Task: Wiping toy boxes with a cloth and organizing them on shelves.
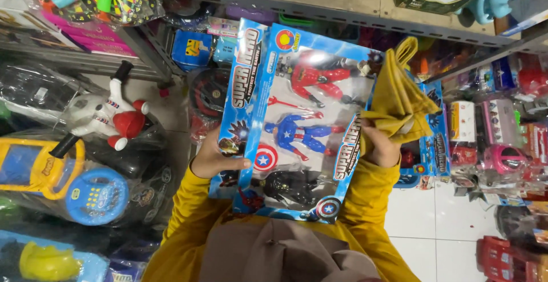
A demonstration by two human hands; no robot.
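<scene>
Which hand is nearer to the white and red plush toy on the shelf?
The left hand: it grips the near edge of the blue action-figure toy box, on the side where the white and red plush toy lies. The right hand, holding a mustard-yellow cloth, is across the box.

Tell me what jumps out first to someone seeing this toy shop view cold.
The big blue cardboard box of action figures fills the centre, with red, blue and black figures behind its clear window; the left hand grips its left edge. At its right edge the right hand holds a crumpled mustard-yellow cloth against the box. On the left shelves lies a white-and-red plush figure above a yellow-and-blue plastic toy phone.
</scene>
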